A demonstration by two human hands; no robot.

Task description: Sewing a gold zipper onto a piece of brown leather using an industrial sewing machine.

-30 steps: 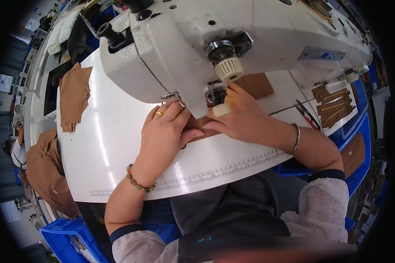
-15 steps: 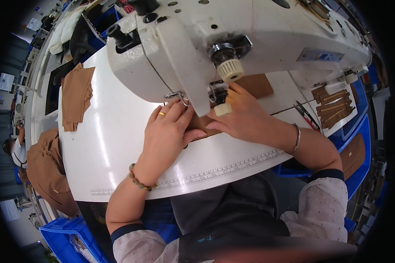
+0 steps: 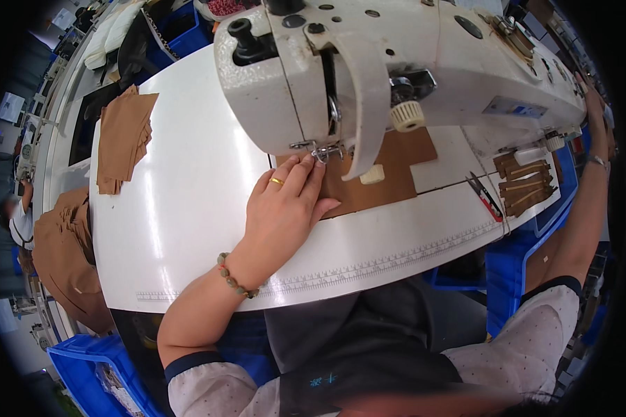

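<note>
My left hand (image 3: 285,201) lies flat, fingers stretched out, on a brown fabric piece (image 3: 375,198) under the sewing machine (image 3: 424,69). Its fingertips are close beside the presser foot (image 3: 321,151). The brown piece extends to the right beneath the machine arm, which hides part of it. My right hand (image 3: 595,115) reaches up at the machine's far right end, near the picture's dark rim. Its fingers are small and partly hidden there, so their grip is unclear.
Red-handled snips (image 3: 485,197) and small brown strips (image 3: 525,184) lie at right. Brown cut pieces (image 3: 124,142) are stacked on the left of the white table (image 3: 188,229); more brown pieces (image 3: 66,257) hang beyond its edge. Blue bins (image 3: 90,375) stand low at left and right.
My right hand has left the brown piece and moved right to the machine's end. My left hand stays on the piece. The view has shifted, showing more of the piece.
</note>
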